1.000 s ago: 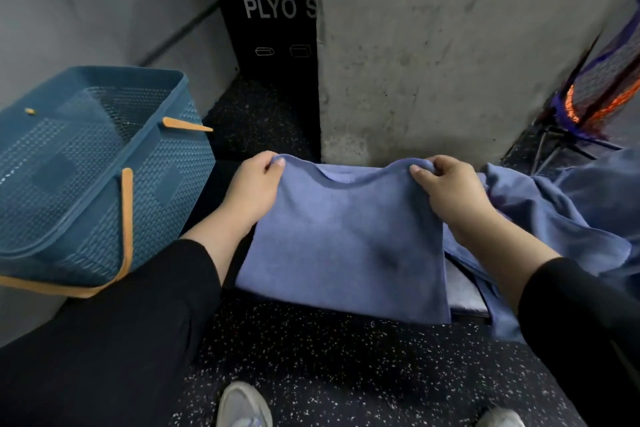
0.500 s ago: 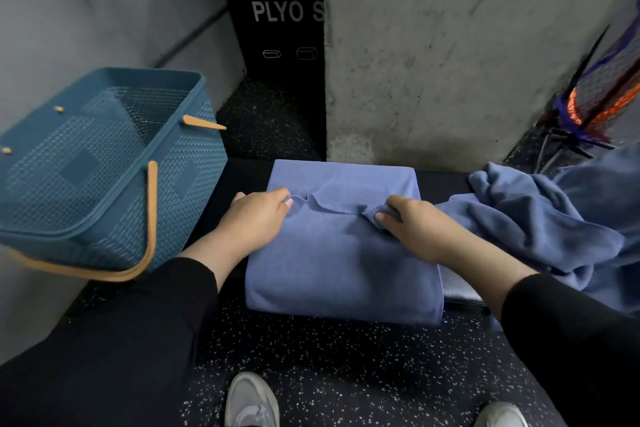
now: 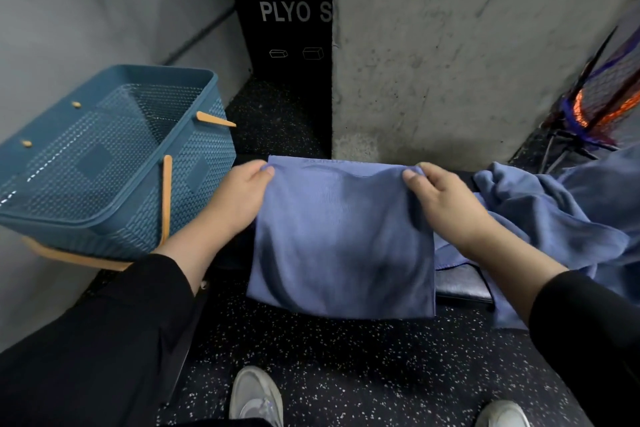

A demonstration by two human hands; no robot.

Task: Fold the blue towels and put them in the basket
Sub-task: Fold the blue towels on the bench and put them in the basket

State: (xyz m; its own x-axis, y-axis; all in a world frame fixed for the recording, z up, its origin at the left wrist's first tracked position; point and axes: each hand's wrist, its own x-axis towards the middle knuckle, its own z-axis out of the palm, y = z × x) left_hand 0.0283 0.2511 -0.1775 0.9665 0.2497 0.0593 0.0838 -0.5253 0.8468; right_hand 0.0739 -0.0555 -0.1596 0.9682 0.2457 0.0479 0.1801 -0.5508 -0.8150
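Observation:
A folded blue towel (image 3: 341, 239) lies across a dark padded bench (image 3: 464, 282) in the middle of the view, its near edge hanging over the front. My left hand (image 3: 239, 199) pinches its far left corner. My right hand (image 3: 441, 206) pinches its far right corner. A heap of unfolded blue towels (image 3: 554, 218) lies on the right, touching the folded one. The blue plastic basket (image 3: 114, 163) with tan handles stands tilted at the left, and nothing shows inside it.
A concrete pillar (image 3: 467, 45) rises right behind the bench. A black box marked PLYO (image 3: 287, 28) stands behind the basket. Netted gear (image 3: 602, 104) leans at the far right. My shoes (image 3: 254, 399) stand on the speckled floor below.
Half a second ago my hands held a fold at mid-towel; now they have carried it to the far edge and grip the two far corners of a smaller fold.

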